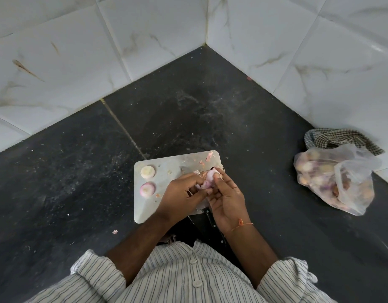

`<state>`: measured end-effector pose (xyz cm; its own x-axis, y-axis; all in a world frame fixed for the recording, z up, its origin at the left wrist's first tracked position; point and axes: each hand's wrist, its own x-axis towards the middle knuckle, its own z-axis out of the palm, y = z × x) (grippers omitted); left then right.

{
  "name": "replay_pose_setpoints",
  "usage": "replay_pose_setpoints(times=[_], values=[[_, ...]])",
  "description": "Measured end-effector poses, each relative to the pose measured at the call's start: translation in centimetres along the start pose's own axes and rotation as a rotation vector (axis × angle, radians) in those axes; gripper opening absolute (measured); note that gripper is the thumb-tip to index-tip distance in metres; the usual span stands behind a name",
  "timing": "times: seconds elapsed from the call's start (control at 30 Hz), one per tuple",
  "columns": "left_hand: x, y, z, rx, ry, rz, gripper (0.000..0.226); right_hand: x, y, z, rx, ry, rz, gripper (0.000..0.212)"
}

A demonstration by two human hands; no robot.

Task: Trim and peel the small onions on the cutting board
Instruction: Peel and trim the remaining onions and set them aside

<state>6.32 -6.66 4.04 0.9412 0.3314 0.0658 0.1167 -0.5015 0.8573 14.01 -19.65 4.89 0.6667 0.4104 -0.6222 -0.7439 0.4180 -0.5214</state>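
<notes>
A grey cutting board (167,165) lies on the dark counter. Above its right half my right hand (227,201) holds a small pink onion (210,176) by its side. My left hand (182,193) pinches a loose strip of pink skin (200,185) at the onion's lower left. Two peeled, trimmed onions rest on the board's left side, a pale one (147,172) and a pinker one (147,189). Bits of peel (208,157) lie near the board's far right corner. A black-handled knife (211,221) lies at the board's near edge, mostly hidden under my right hand.
A clear plastic bag of unpeeled onions (335,180) sits on the counter at the right, against a checked cloth (341,137). White marble-tiled walls meet in a corner behind the counter. A stray peel piece (115,232) lies on the counter left of my arm.
</notes>
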Motion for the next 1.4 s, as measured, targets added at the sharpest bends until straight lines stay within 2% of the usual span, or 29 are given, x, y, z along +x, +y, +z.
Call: replay_pose_setpoints(times=[0.13, 0.3, 0.37, 0.43, 0.53, 0.6, 0.7, 0.77, 0.87, 1.0, 1.4], values=[[-1.4, 0.0, 0.5, 0.039, -0.127, 0.015, 0.014, 0.7, -2.0, -0.3, -0.048, 0.103, -0.06, 0.033], [-0.4, -0.7, 0.7, 0.07, -0.081, -0.314, 0.02, 0.7, -4.0, -0.7, -0.257, 0.067, -0.144, 0.029], [0.6, -0.6, 0.8, 0.083, -0.048, -0.346, 0.02, 0.8, -4.2, -0.8, -0.314, 0.053, -0.165, 0.029], [1.6, 0.1, 0.7, 0.128, -0.079, -0.316, 0.013, 0.9, -3.9, -1.1, -0.345, 0.05, -0.179, 0.03], [2.2, 0.8, 0.8, 0.201, -0.119, -0.248, 0.02, 0.8, -3.7, -1.6, -0.375, 0.03, -0.182, 0.032], [2.2, 0.6, 0.7, 0.18, -0.05, -0.24, 0.022, 0.6, -3.7, -1.9, -0.402, 0.011, -0.181, 0.031], [1.9, 0.3, 0.7, 0.146, 0.068, -0.197, 0.038, 0.3, -3.7, -2.5, -0.455, -0.022, -0.191, 0.033], [1.7, 0.6, 0.7, 0.071, 0.071, -0.144, 0.043, 0.2, -3.6, -2.8, -0.507, -0.064, -0.209, 0.034], [1.4, 1.1, 0.9, -0.044, 0.045, -0.118, 0.034, 0.1, -3.1, -3.0, -0.588, -0.131, -0.258, 0.039], [1.2, 0.8, 0.7, -0.05, 0.05, -0.104, 0.023, 0.4, -2.8, -3.4, -0.681, -0.189, -0.343, 0.042], [0.8, 1.6, -0.5, -0.056, 0.005, -0.103, 0.017, 0.1, -2.1, -3.5, -0.757, -0.201, -0.466, 0.039]])
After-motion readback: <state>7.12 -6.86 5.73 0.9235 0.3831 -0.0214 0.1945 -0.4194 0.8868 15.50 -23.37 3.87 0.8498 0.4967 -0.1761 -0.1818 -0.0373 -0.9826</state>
